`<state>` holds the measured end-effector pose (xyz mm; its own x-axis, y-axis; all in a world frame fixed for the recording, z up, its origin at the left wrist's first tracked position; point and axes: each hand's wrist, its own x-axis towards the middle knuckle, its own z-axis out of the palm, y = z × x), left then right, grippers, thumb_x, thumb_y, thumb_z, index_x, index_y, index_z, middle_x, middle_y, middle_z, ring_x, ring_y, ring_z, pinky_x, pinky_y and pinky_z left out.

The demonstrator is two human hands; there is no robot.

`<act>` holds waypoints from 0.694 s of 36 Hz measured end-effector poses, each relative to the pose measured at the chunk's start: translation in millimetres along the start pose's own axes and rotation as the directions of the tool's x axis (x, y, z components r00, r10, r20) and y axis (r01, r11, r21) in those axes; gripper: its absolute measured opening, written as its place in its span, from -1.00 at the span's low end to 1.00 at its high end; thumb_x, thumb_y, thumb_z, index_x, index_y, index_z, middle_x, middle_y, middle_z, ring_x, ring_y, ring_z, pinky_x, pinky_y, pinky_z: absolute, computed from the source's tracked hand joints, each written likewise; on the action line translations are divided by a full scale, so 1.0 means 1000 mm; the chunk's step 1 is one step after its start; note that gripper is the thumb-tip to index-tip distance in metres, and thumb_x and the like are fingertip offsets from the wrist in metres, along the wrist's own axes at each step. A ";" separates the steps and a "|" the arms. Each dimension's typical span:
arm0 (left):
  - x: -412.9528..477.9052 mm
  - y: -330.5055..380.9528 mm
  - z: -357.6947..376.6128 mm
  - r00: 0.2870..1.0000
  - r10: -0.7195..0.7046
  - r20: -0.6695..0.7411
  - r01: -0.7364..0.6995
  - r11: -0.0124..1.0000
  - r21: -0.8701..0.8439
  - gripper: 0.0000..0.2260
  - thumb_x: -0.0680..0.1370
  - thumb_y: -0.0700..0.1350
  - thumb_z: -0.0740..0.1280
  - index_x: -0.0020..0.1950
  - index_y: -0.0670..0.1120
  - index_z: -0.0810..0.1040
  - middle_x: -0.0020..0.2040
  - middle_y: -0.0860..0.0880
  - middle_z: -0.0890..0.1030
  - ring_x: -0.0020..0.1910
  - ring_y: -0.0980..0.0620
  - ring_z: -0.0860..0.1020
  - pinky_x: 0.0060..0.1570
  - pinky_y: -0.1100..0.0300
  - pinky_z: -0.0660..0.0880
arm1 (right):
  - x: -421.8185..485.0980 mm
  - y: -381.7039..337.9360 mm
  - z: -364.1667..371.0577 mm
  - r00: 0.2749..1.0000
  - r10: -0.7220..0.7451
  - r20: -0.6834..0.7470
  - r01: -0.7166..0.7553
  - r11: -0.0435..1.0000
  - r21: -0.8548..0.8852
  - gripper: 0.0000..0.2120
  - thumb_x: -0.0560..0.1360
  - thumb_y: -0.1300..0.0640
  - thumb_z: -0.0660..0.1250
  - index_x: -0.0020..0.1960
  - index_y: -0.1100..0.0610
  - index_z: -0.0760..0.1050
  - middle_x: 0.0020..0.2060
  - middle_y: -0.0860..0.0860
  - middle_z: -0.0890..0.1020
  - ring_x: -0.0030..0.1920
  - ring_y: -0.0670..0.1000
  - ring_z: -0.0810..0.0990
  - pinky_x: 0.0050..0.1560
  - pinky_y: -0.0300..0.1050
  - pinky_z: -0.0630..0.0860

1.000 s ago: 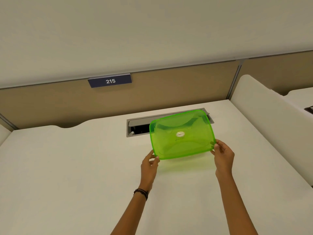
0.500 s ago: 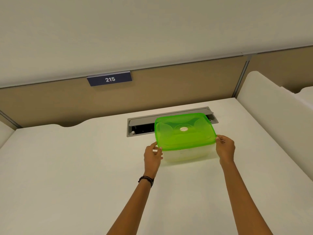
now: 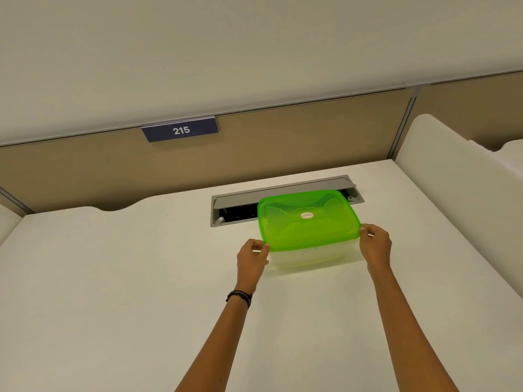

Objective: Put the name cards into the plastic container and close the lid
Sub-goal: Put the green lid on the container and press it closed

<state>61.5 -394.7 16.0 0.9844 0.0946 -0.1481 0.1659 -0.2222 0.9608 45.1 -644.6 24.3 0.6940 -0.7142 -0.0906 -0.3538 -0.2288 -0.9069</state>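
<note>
A translucent plastic container (image 3: 308, 256) stands on the white desk, a little right of centre. A bright green lid (image 3: 307, 219) with a small round sticker lies flat on top of it. My left hand (image 3: 252, 260) pinches the lid's near left corner. My right hand (image 3: 375, 247) pinches its near right corner. The green lid and cloudy walls hide what is inside; no name cards show.
Just behind the container, a grey cable tray (image 3: 240, 206) is set into the desk with its flap open. A tan partition bearing a sign "215" (image 3: 180, 130) closes off the back. A white divider (image 3: 452, 190) stands along the right edge.
The lid was held tilted up above the desk a second ago. It has come down flat onto the container, and both hands now pinch its near corners.
</note>
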 end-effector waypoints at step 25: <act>0.000 -0.004 -0.002 1.000 -0.019 0.003 0.019 1.000 -0.012 -0.81 0.52 -0.17 0.36 -0.25 -0.24 0.51 -0.24 -0.17 0.58 -0.24 -0.04 0.56 -0.02 0.02 0.60 | -0.002 -0.006 -0.006 0.997 0.052 0.049 -0.050 0.998 -0.048 -0.75 0.52 0.32 0.19 0.14 0.36 0.53 0.10 0.29 0.61 0.08 0.31 0.58 0.17 0.18 0.50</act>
<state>60.7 -391.9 12.4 0.9813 0.0958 -0.1669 0.1837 -0.2084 0.9606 42.6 -645.5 32.5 0.7045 -0.6919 -0.1578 -0.4176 -0.2243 -0.8805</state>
